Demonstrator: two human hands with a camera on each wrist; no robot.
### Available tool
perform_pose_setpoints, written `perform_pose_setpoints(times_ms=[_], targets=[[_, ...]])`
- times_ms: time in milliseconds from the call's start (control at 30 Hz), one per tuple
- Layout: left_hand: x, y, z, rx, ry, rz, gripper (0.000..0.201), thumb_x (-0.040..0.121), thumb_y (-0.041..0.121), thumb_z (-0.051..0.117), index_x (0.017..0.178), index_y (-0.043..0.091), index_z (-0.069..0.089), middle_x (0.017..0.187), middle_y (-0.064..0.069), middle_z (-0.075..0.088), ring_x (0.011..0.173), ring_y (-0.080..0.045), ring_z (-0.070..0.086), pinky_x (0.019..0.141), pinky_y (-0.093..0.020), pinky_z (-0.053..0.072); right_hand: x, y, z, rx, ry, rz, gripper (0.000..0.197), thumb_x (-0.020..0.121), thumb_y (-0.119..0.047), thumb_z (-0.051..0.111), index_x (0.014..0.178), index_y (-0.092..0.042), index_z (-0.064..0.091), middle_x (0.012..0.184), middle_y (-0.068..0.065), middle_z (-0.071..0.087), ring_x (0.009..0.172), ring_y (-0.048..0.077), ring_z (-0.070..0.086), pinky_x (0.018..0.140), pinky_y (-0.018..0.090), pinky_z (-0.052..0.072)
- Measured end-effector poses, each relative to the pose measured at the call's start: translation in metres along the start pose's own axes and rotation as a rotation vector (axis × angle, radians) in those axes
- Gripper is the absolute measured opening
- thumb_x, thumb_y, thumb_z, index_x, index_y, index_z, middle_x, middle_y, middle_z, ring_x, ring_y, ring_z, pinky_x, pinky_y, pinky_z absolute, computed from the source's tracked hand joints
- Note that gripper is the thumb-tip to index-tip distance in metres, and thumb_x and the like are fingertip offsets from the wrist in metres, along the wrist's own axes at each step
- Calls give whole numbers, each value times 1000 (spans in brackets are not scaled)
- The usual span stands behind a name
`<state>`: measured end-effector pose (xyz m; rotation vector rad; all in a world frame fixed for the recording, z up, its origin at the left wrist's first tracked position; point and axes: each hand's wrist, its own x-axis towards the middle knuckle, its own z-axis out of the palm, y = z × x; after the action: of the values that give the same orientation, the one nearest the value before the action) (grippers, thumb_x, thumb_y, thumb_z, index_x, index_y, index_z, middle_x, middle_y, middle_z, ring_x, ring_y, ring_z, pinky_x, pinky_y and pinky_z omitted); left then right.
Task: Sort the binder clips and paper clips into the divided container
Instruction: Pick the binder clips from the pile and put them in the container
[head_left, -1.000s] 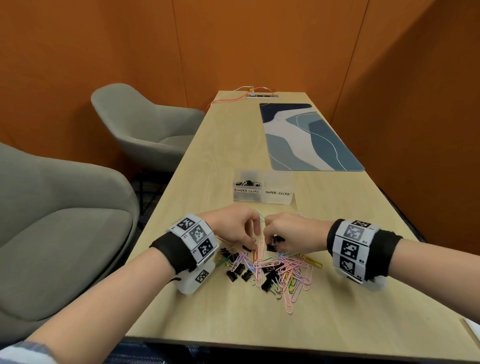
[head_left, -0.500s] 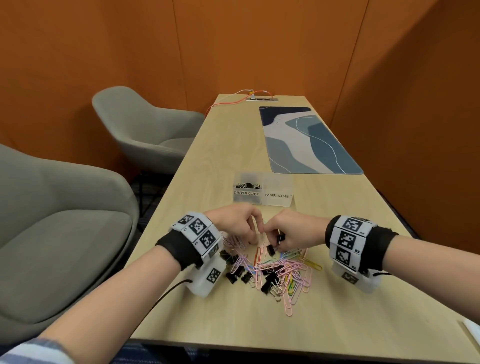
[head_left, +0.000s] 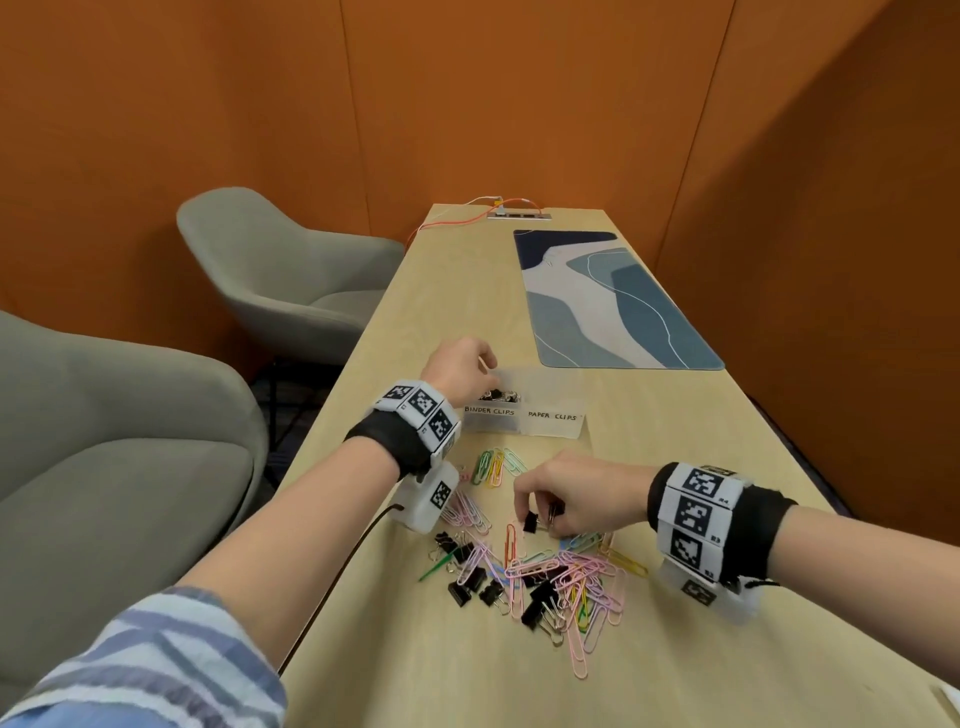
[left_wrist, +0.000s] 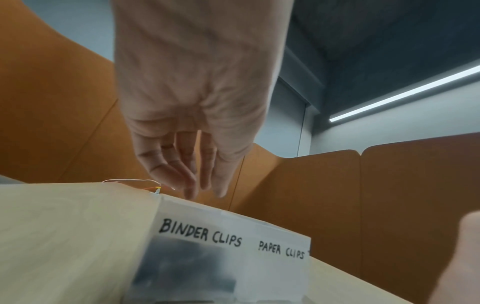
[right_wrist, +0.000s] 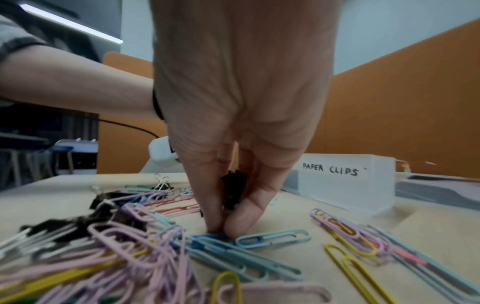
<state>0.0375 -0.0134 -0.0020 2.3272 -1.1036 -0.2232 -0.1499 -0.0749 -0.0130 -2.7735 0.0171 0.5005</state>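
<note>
A clear divided container (head_left: 553, 428) stands mid-table, labelled BINDER CLIPS on the left and PAPER CLIPS on the right. Several black binder clips (head_left: 498, 396) lie in its left half. My left hand (head_left: 485, 364) hovers over that half; in the left wrist view its fingers (left_wrist: 192, 179) hang relaxed above the container (left_wrist: 233, 246) and hold nothing. A mixed pile of coloured paper clips (head_left: 587, 582) and black binder clips lies nearer me. At the pile's far edge my right hand (head_left: 535, 514) pinches a black binder clip (head_left: 530, 521), also seen in the right wrist view (right_wrist: 233, 189), with its fingertips (right_wrist: 215, 224) down at the table by blue paper clips.
A few green, yellow and orange paper clips (head_left: 493, 465) lie apart between pile and container. A blue patterned desk mat (head_left: 608, 301) lies beyond the container. An orange cable (head_left: 457, 221) and socket strip sit at the far end. Two grey armchairs (head_left: 280, 275) stand beside the table's left edge.
My left hand has left the pile and moved forward over the binder clip compartment, its fingers now loose. My right hand stays at the pile, still pinching a binder clip.
</note>
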Motion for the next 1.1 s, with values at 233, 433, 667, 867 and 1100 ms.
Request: perform_pose_setpoints(times_ms=[233,433,667,867,1100], targets=[[-44,-14,-13,16,-1,99,14,83,23,64,95,18,69,92,2,70,74,-13,57,74,-27,46,5,-7,2,-177,27,-56,17,79,0,57,92,-8,63,93,3,56,81,17,48,69,25,37],[-90,-40,-17,111,-97,107,7,85,23,62,90,22,67,85,9,65,72,-6,58,67,-20,40,3,-6,4,-177,60,-37,18,77,2,52,87,-10,62,91,4,60,78,15,47,73,30,46],[-111,-46,-20,142,-378,93,8,80,25,70,88,22,69,81,7,61,74,-8,55,62,-18,40,20,3,-22,4,-132,95,17,75,-2,68,90,-9,71,86,5,74,62,4,64,60,14,53],[-119,-29,-25,146,-639,63,20,78,12,67,97,19,65,103,-8,66,64,-12,55,54,-19,46,59,6,-92,189,263,177,17,76,0,70,93,-4,71,74,5,69,40,-4,58,53,12,51],[-120,-25,-10,219,-630,79,24,69,16,78,83,23,59,98,-7,69,80,-22,60,71,-30,48,105,7,-96,86,379,283,22,75,1,69,97,-3,71,72,2,62,74,20,59,57,22,47]])
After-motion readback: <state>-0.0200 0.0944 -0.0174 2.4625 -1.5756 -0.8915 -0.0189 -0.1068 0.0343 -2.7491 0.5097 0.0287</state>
